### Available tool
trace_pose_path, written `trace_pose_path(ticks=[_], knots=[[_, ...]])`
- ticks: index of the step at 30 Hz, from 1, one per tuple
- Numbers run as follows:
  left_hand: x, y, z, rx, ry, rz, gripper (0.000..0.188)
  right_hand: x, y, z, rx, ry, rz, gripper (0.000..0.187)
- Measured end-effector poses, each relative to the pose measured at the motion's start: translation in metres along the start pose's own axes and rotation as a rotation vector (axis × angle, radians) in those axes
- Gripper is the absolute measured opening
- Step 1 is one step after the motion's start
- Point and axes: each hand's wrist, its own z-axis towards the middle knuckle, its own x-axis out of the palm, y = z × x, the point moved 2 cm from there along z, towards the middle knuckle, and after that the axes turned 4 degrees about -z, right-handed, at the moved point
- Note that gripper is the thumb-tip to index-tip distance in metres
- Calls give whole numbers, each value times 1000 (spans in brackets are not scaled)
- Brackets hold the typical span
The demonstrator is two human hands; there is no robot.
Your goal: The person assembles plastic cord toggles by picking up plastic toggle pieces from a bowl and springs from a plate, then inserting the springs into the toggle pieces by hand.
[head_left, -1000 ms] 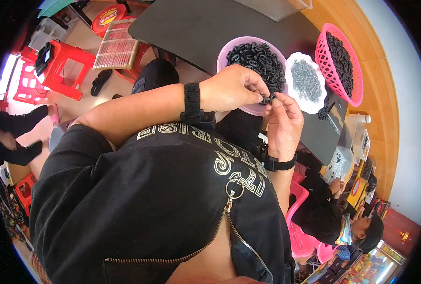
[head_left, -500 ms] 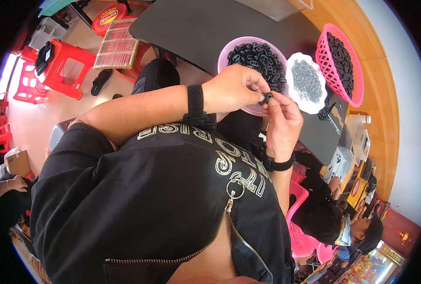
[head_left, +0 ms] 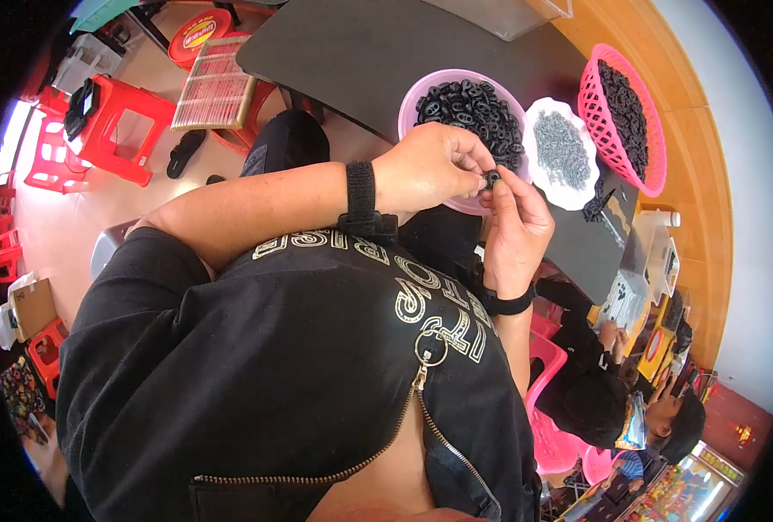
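Note:
Between my two hands is a small black plastic part with a hole (head_left: pixel 492 178), pinched by the fingertips of both. My left hand (head_left: pixel 430 165) is closed on its left side, thumb and forefinger pressed together. On the other side, the thumb and forefinger of my right hand (head_left: pixel 521 228) hold it too. Just beyond them, a lilac bowl (head_left: pixel 411 94) is heaped with black oval parts with holes (head_left: pixel 469 111). Right of it, a white scalloped dish (head_left: pixel 540 174) contains many small grey metal pieces, which look like screws (head_left: pixel 565 148).
A pink lattice basket (head_left: pixel 597 117) of black parts stands at the right of the dark table (head_left: pixel 343 52). Red stools (head_left: pixel 130 130) and a slatted seat (head_left: pixel 215 87) are at the left. A co-worker in black (head_left: pixel 582 391) sits at the lower right, near a pink chair (head_left: pixel 545 374).
Both my hands stay almost in place, still pinching the black part, which has turned slightly. At the far lower left, a person's arm has gone from view, showing a red stool.

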Motion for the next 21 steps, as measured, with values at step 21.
trace_pose_path(ticks=[21], knots=[[-1,-1,-1,-69,59,-155,18,7,2,-4,-386,5,-390,36]])
